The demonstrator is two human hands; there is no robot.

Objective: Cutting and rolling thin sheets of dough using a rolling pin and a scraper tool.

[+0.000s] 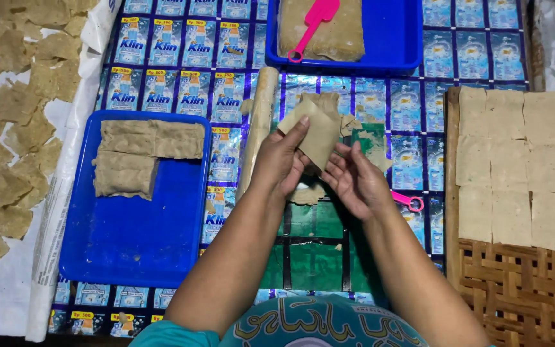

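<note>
Tan, thin and limp: dough sheet (319,132) hanging between both hands above the middle of the mat, near the far edge. Left hand (279,160) pinching the sheet's near-left corner, thumb on top, fingers curled behind. Right hand (354,183) lying open, palm up, fingertips propping the lower edge without closing on it. Sagging already showing at the unsupported far corner; tearing likely there if pulled unevenly, since only one corner is being gripped. Folding onto itself and sticking also possible, the sheet looking soft and damp.

Just left, touching nothing but the mat, rolling pin (258,122) lying lengthwise toward the far edge; a careless elbow risking a roll into the blue tray (130,257) at the near-left, where a dough slab (146,157) is sitting with one block already cut away. Scraps (306,193) lying under the hands, likely to cling to a lowered sheet. Pink cutter (409,201) peeking out beside the right wrist, easily knocked.

Along the right edge, woven rack (521,289) carrying flat squares (515,167) in rows, edges touching; a sheet dropped crooked overlapping a neighbour and bonding to it. At the far edge, second blue tray (399,38) holding more dough under a pink spatula (313,22). Along the left edge, dried pieces (14,115) spreading over white cloth.
</note>
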